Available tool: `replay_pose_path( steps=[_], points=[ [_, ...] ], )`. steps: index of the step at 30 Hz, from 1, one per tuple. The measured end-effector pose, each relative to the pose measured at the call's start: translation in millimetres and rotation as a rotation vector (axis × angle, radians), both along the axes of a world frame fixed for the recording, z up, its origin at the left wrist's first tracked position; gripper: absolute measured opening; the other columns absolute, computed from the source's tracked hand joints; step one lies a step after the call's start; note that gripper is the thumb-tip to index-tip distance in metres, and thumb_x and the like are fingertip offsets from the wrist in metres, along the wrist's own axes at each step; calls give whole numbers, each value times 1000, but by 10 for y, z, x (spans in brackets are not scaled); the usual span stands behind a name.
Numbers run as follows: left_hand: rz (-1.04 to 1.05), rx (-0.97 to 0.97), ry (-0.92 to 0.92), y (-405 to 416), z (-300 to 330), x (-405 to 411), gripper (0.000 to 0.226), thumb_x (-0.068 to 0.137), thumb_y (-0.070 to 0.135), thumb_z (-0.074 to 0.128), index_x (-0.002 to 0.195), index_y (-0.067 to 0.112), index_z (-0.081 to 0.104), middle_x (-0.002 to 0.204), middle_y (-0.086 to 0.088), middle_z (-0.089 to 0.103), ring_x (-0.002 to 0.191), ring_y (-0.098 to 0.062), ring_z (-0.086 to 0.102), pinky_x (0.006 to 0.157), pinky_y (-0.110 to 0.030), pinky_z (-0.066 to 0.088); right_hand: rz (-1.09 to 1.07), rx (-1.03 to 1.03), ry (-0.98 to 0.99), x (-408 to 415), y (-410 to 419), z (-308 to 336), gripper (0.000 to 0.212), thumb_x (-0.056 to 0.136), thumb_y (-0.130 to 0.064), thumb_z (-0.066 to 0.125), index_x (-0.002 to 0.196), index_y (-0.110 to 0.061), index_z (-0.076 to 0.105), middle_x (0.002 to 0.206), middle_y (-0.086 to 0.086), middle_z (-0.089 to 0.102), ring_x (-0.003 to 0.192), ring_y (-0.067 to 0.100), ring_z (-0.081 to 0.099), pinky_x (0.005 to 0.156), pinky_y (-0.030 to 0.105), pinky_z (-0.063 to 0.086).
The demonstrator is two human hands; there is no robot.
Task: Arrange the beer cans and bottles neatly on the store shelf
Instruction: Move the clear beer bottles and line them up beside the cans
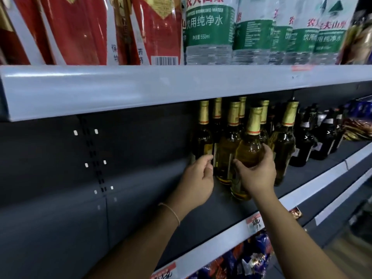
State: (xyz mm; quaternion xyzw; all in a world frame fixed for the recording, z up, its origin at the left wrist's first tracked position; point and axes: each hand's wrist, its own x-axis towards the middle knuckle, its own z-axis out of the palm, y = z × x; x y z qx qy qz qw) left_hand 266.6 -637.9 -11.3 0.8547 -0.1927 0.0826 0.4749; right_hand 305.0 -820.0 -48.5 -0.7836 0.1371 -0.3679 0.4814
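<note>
While both forearms reach up from the bottom of the view, the right hand (pixel 256 174) grips the front bottle (pixel 248 150), with its thumb and fingers curled round the wide amber body; this bottle has a gold foil neck and stands at the front of the group on the middle shelf (pixel 201 218), slightly tilted. The left hand (pixel 198 178) is just beside it on the left, with loosely curled fingers near the lower part of the left bottle (pixel 202 141); I cannot tell if the fingers really hold it or only touch it. A thin band (pixel 171 211) goes round the left wrist. Below the arms, under the shelf edge with its red and white price tags (pixel 254 221), blue snack packets (pixel 251 256) lie on the lower shelf. Behind the two hands more amber bottles (pixel 231 137) with gold necks stand close together in rows, and to their right there are dark bottles (pixel 304 146) on the same shelf. Left of the bottles this shelf is bare dark metal, with a slotted back panel (pixel 92 154) behind. Above, on the upper shelf (pixel 141 85), red boxes (pixel 80 31) stand at the left and water bottles (pixel 209 33) with green labels at the right.
</note>
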Motion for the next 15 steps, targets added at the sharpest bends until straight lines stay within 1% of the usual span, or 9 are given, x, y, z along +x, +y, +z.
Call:
replay_pose_path(
  steps=[2, 3, 4, 5, 7, 9, 12, 13, 15],
  points=[
    [5, -12, 0, 34, -34, -14, 38, 103, 24, 35, 140, 25, 43, 139, 4, 48, 116, 0, 45, 95, -14, 34, 23, 0, -32, -58, 31, -34, 96, 60, -51, 82, 141, -32, 34, 130, 2, 59, 112, 29, 63, 99, 47, 52],
    [8, -19, -3, 56, -52, -16, 38, 103, 25, 35, 140, 25, 44, 139, 5, 48, 117, 0, 45, 96, -14, 35, 41, -15, -46, -108, 72, -53, 94, 58, -55, 79, 139, -36, 34, 128, -2, 58, 108, 29, 65, 96, 47, 53],
    [16, -26, -6, 84, -64, -18, 38, 102, 25, 35, 139, 26, 44, 138, 5, 49, 118, -1, 46, 97, -16, 36, 62, -38, -67, -167, 128, -68, 92, 60, -51, 81, 138, -36, 36, 126, -6, 57, 106, 28, 65, 94, 45, 54],
    [28, -34, -12, 117, -72, -17, 38, 102, 26, 36, 139, 26, 45, 138, 5, 49, 119, -3, 47, 99, -18, 38, 84, -68, -99, -237, 203, -71, 88, 62, -42, 86, 137, -32, 39, 123, -9, 55, 108, 26, 64, 95, 42, 53],
    [49, -52, -21, 201, -77, -25, 38, 102, 26, 36, 139, 26, 45, 139, 5, 49, 123, -5, 47, 103, -21, 39, 123, -132, -159, -349, 355, -80, 82, 67, -26, 89, 136, -21, 45, 124, -8, 54, 117, 20, 57, 101, 35, 48],
    [66, -65, -26, 323, -64, -67, 38, 102, 27, 36, 139, 27, 44, 140, 6, 48, 123, -4, 47, 101, -18, 37, 171, -150, -179, -459, 542, -53, 83, 68, -27, 88, 139, -19, 45, 131, -5, 54, 124, 15, 51, 106, 36, 45],
    [105, -92, -34, 593, -30, -173, 37, 102, 26, 37, 139, 28, 45, 140, 10, 48, 123, -1, 46, 94, -9, 34, 242, -194, -213, -615, 852, -21, 84, 68, -29, 88, 140, -20, 44, 130, -10, 52, 123, 5, 47, 107, 32, 42],
    [123, -103, -43, 703, -16, -219, 37, 102, 25, 37, 138, 28, 45, 139, 10, 49, 123, -2, 47, 95, -9, 34, 266, -209, -206, -671, 973, -5, 85, 68, -30, 88, 140, -20, 44, 132, -8, 52, 124, 7, 47, 107, 34, 43],
    [172, -118, -61, 951, 5, -321, 37, 102, 25, 38, 138, 27, 46, 139, 9, 50, 124, -4, 47, 103, -19, 37, 316, -240, -208, -794, 1231, 9, 87, 68, -31, 88, 142, -21, 43, 133, -8, 52, 127, 14, 49, 108, 40, 44]
  ],
)
